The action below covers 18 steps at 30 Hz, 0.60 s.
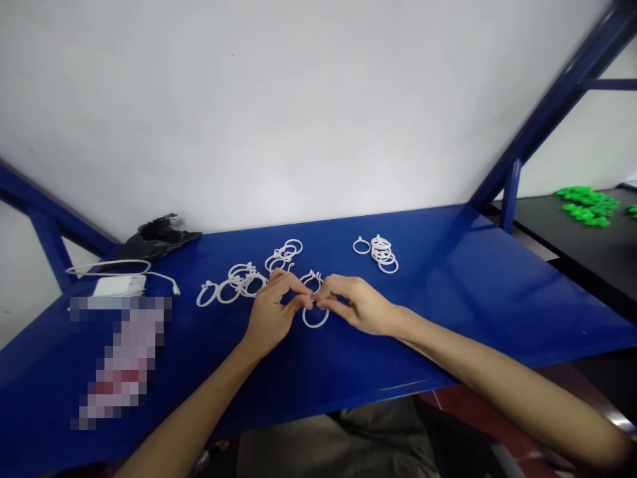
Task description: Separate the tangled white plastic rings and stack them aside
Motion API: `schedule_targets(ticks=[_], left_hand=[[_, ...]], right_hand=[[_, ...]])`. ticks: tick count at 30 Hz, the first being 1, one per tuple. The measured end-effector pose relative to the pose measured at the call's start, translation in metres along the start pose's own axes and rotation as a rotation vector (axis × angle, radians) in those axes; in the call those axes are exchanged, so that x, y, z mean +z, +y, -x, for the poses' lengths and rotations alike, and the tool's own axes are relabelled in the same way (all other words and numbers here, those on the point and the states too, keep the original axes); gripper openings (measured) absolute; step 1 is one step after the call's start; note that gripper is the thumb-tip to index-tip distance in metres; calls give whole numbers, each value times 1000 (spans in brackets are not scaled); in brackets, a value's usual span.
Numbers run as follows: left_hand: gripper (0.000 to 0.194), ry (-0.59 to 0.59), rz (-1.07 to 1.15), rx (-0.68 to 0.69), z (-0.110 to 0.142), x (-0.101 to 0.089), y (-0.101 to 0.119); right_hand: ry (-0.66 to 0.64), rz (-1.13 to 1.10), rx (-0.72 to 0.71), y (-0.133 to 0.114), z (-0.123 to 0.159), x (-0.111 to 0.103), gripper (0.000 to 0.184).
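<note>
Both hands meet over the middle of the blue table, pinching the top of one white ring (315, 325) between thumbs and fingertips. My left hand (276, 302) grips its upper left side, and my right hand (355, 304) grips its upper right side. The part of the ring under the fingertips is hidden. Just behind the fingers lies another white ring (312, 277) with small knobs at its end. Left of my left hand, several white rings (229, 291) lie in a loose heap, with more rings (292, 247) farther back.
A smaller group of white rings (385, 255) lies at the back right of the blue table (448, 265). On the left are a black plastic bag (156, 239), a white cable (164, 277), a white box (119, 287) and a blurred-out item. Green pieces (588, 204) lie on a dark side table.
</note>
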<state>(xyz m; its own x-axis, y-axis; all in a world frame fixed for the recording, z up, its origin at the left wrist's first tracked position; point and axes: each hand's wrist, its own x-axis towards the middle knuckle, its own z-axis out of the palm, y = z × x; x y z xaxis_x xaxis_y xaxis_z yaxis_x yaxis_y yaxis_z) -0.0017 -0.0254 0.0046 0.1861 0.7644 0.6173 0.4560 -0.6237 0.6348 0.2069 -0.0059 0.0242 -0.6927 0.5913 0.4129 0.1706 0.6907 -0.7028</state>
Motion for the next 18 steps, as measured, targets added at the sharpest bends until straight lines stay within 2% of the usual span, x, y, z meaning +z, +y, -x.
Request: schedule_targets(ticks=[3,5,7,10,14,18], left_hand=[[33,-17,-24,16,0,1,0],[33,-20,-80,19,-2,1,0],[30,-17,-161,5,-5,2,-1],[24,-56,-338,-21,-7,4,-6],[22,-196,-575,1,-1,5,-13],[14,-290,-648,55,2,3,-16]], right_hand=[[-38,48,-60,0,0,1,14],[-17,77,-61,2,-3,0,14],[35,133,-58,6,-6,-2,15],[155,330,-25,21,-9,-13,18],[283,652,184,47,-7,-36,21],[313,876,367,63,-2,-55,22]])
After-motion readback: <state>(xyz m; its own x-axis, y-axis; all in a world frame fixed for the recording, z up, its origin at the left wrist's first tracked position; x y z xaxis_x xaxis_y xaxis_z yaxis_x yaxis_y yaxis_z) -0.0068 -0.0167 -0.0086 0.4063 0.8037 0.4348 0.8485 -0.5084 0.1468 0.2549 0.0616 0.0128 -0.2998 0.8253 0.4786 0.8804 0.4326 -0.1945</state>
